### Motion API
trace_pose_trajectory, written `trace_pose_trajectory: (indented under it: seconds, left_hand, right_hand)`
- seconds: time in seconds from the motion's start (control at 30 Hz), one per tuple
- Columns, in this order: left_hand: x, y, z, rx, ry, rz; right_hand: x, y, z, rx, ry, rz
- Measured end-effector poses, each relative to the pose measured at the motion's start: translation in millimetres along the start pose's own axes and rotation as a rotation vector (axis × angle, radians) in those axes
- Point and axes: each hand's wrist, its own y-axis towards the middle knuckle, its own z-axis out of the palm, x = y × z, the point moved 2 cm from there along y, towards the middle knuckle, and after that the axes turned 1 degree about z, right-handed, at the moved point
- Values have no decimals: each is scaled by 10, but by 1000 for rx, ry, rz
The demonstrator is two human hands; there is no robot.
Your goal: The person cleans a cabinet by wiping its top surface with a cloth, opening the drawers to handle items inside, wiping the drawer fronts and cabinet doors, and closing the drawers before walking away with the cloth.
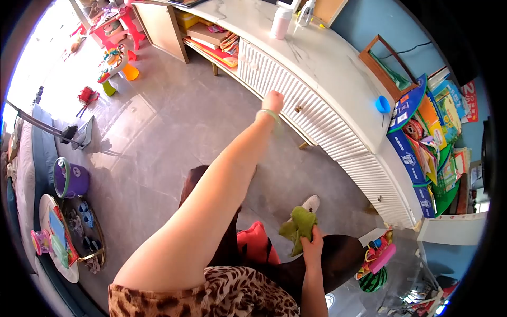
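Observation:
My left hand (273, 101) reaches forward with its fingers curled in, at the front of the white slatted cabinet (327, 127). What those fingers hold, if anything, is hidden. A round drawer knob (298, 109) shows just right of that hand. Low in front of my body, my right hand (312, 245) grips a crumpled green cloth (301, 224), which hangs loosely above the floor near my shoe (311, 203). Something red (256, 243) shows between my legs.
On the marble-look countertop (332, 68) stand a white bottle (281, 22), a clear spray bottle (306, 13) and a blue cup (382, 104). Books (422, 137) crowd its right end. A purple bucket (71, 178) and a low round table (60, 238) are at left; a watermelon-patterned ball (373, 280) is at right.

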Motion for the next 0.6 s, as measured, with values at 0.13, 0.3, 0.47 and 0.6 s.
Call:
trace_pose_trajectory:
  seconds: [0.13, 0.3, 0.47, 0.6]
  left_hand:
    - [130, 338, -527, -232, -905, -314]
    - [98, 633, -950, -255, -1226, -313]
    - [-11, 897, -1143, -180, -1132, -297]
    - [38, 1098, -1091, -218, -867, -278]
  right_hand:
    - [275, 142, 231, 150, 8, 35]
    - [207, 445, 524, 300, -66, 41]
    - [287, 755, 671, 287, -57, 23]
    - [402, 892, 791, 281, -120, -16]
